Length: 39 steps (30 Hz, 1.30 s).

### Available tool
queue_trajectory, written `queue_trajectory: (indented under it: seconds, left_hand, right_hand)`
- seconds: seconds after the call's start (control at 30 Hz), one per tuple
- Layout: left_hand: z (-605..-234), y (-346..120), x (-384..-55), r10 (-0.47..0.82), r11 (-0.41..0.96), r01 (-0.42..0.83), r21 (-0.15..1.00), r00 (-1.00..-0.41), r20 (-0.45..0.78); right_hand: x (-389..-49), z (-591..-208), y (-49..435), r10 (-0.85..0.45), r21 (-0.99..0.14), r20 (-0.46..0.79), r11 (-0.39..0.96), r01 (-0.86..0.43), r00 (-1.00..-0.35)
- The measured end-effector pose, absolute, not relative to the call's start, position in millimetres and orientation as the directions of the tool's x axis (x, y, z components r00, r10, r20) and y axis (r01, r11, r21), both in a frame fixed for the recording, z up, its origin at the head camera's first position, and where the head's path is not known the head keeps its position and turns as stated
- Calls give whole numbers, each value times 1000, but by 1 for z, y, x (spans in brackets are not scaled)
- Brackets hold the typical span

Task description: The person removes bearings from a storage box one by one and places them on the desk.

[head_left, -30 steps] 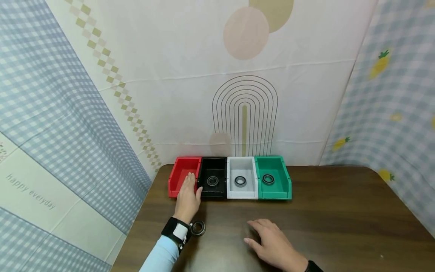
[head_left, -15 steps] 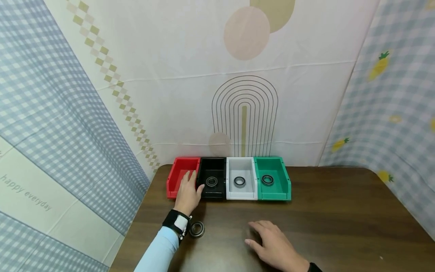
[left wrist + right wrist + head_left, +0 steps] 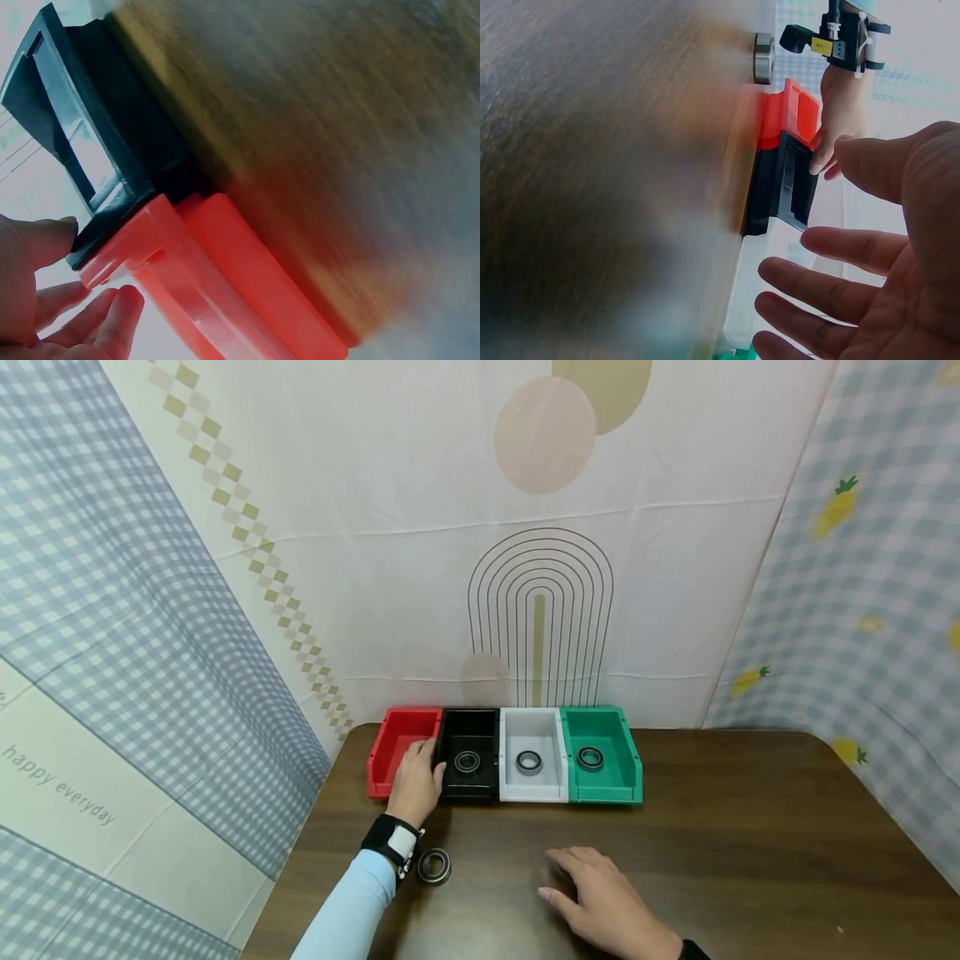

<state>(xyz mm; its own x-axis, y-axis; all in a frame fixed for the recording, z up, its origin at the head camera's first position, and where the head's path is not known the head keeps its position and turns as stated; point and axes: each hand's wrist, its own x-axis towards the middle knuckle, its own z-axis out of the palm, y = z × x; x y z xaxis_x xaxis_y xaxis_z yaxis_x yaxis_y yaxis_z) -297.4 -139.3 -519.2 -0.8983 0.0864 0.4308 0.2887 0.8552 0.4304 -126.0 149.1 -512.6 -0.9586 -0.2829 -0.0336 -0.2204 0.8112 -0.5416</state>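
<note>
So the left grip pinches the red bin and black bin where they meet. Black bin, white bin and green bin each hold one ring; a loose ring is on the counter. Right grip is loosely spread, empty. Left curtain reads "happy everyday".

I wear a plain light-blue cloth sleeve and a black wrist strap with a white patch. I see a red plastic bin, a black plastic bin, a white plastic bin, a green plastic bin and a silvery metal ring bearing. My brown table shows darker wood grain; the blue-and-white checked curtain on my right bears yellow pineapples.
</note>
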Motion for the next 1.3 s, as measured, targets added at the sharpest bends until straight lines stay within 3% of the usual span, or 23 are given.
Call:
queue_trajectory:
  seconds: [0.47,0.77,1.3]
  left_hand:
    - [-517,-143,-300,168,884,303,356,-917,363]
    - [-516,-142,-300,183,884,290,366,-936,301]
    - [-519,-140,-300,161,902,275,331,-929,333]
  right_hand:
    - [-125,-510,147,-286,-563,-37,797,-216,-958]
    - [-124,-510,146,-297,-560,-54,800,-217,-953]
    - [-125,-512,145,-296,-564,-60,798,-212,-953]
